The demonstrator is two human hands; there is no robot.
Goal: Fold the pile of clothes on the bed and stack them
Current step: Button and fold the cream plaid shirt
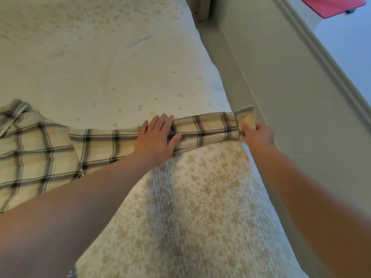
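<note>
A cream shirt with a dark plaid check [40,155] lies spread on the bed [100,63], its body at the left and one long sleeve [208,127] stretched out to the right edge. My left hand [154,141] lies flat on the middle of that sleeve, fingers straight and pressing it down. My right hand [259,133] pinches the sleeve's cuff at the bed's right edge, thumb and fingers curled round the fabric. The rest of the clothes pile is out of view.
The bed has a white quilted cover with a faint tan flower print. A pale wooden bed frame [281,81] runs along the right side. Beyond it is a light floor and a pink mat [331,5] at the top right.
</note>
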